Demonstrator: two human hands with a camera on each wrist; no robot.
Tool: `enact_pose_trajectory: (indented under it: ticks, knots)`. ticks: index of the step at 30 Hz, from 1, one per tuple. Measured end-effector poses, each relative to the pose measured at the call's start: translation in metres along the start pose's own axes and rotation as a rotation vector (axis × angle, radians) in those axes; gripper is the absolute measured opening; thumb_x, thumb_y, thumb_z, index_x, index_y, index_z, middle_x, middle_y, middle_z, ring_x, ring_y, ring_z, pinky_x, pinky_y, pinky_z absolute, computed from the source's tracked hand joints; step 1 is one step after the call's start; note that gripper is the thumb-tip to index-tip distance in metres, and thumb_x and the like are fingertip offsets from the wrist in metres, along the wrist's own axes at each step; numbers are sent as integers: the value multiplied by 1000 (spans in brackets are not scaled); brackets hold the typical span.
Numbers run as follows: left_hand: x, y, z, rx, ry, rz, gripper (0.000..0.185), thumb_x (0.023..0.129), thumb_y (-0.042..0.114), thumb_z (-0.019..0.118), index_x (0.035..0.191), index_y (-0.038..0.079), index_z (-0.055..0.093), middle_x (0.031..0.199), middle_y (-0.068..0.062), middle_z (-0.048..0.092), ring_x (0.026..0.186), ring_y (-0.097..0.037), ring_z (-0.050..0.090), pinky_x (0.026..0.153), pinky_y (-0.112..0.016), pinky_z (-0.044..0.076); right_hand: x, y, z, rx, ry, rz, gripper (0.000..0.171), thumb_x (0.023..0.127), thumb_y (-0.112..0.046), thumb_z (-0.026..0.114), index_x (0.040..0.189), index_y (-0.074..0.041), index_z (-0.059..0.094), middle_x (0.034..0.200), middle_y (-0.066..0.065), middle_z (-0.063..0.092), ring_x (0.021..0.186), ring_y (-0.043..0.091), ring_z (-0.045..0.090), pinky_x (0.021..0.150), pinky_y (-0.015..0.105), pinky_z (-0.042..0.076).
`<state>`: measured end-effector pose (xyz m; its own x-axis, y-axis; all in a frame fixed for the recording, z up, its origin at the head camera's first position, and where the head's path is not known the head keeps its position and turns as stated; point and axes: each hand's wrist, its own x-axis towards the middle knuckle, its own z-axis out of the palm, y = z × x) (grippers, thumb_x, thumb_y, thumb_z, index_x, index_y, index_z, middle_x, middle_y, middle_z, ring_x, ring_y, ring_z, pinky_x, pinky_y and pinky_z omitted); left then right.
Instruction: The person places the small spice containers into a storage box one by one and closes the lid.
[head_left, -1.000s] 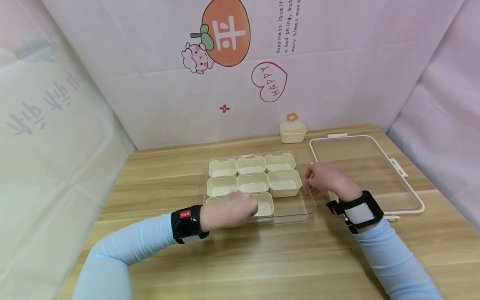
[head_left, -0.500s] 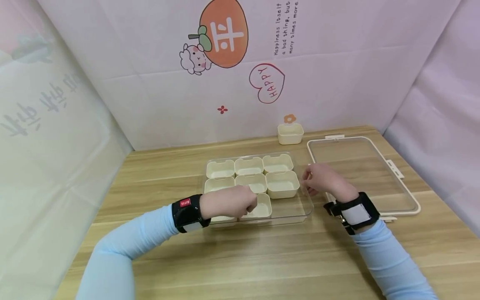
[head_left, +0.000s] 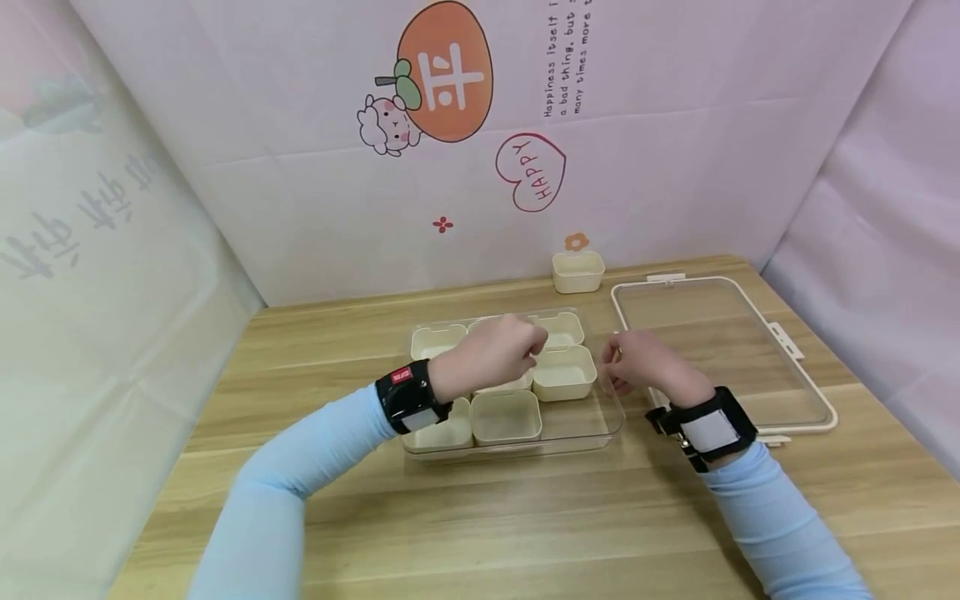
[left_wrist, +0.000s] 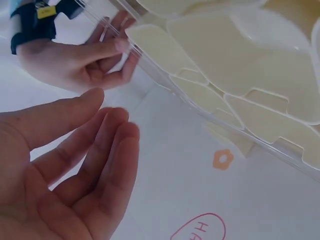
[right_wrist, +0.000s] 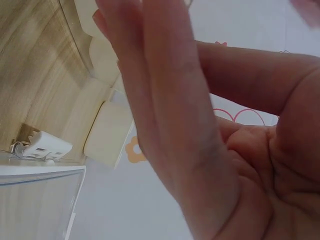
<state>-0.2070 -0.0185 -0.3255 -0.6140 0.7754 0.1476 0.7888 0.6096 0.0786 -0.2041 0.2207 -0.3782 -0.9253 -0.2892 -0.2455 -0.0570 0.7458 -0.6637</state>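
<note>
A clear box [head_left: 577, 446] holds several small cream cups in rows; a front-row cup [head_left: 506, 417] is in plain sight beside its left neighbour. Over the middle and back rows hovers my left hand [head_left: 495, 354], partly hiding the cups beneath. In the left wrist view the fingers of that left hand [left_wrist: 85, 165] are loosely bent, with nothing between thumb and fingers. At the box's right side, my right hand [head_left: 648, 367] holds the rim, its thumb and fingertips meeting the clear wall in the left wrist view.
One more cream cup [head_left: 578, 273] stands behind the box, near the printed backdrop cloth [head_left: 322, 208]. To the right lies a clear lid [head_left: 720, 279] with a cream frame and clips. Wood-grain tabletop [head_left: 450, 533] runs along the front.
My left hand has risen from the front-row cups and moved back and right over the box, uncovering the front row. My right hand stays at the box's right rim.
</note>
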Motion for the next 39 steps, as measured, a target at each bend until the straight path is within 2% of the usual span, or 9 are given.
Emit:
enact_pose_trajectory:
  ticks: [7, 13, 19, 25, 31, 35, 39]
  knots:
    - [38, -10, 5, -35, 54, -65, 8, 79, 8, 69, 80, 10, 62, 75, 2, 57, 69, -10, 52, 60, -23, 42, 1, 6, -2, -14, -29, -12, 10, 89, -6, 57, 90, 4, 58, 82, 18, 68, 66, 15, 67, 61, 30, 56]
    - [74, -23, 8, -29, 119, -112, 8, 78, 2, 62, 83, 9, 62, 82, -2, 60, 76, -15, 55, 63, -26, 44, 2, 6, -4, -39, -16, -22, 9, 87, -7, 59, 89, 2, 59, 75, 10, 68, 64, 13, 66, 62, 30, 56]
    - [100, -35, 12, -62, 139, -184, 12, 77, -2, 59, 84, 8, 62, 85, -3, 59, 78, -16, 53, 65, -25, 43, 2, 2, -6, -20, -22, -37, 10, 87, -5, 58, 90, 4, 57, 74, 12, 68, 64, 14, 67, 64, 34, 57]
    - [122, -47, 20, -86, 134, -276, 13, 77, -3, 59, 82, 9, 59, 83, -1, 57, 77, -16, 52, 63, -22, 42, 1, 4, -6, 30, -27, -39, 9, 87, -4, 57, 89, 5, 55, 76, 15, 68, 64, 16, 68, 61, 31, 57]
    - [141, -57, 26, -108, 110, -338, 13, 82, -5, 56, 84, 7, 61, 84, -4, 60, 75, -16, 52, 61, -23, 41, -2, 5, -6, 52, -27, -24, 9, 87, -4, 59, 88, 4, 56, 78, 16, 68, 64, 16, 68, 61, 29, 56]
    - [154, -63, 31, -95, 88, -385, 10, 87, 0, 57, 90, 7, 63, 89, -4, 63, 78, -16, 56, 63, -24, 45, -2, 7, -6, 41, -18, -6, 10, 87, -5, 60, 89, 4, 56, 81, 19, 69, 66, 16, 68, 63, 30, 57]
    - [166, -67, 33, -53, 74, -400, 10, 89, 3, 57, 94, 7, 65, 90, -4, 64, 80, -16, 57, 66, -25, 47, -4, 7, -6, 35, -10, -2, 9, 87, -5, 60, 88, 4, 56, 81, 19, 69, 66, 15, 68, 63, 29, 56]
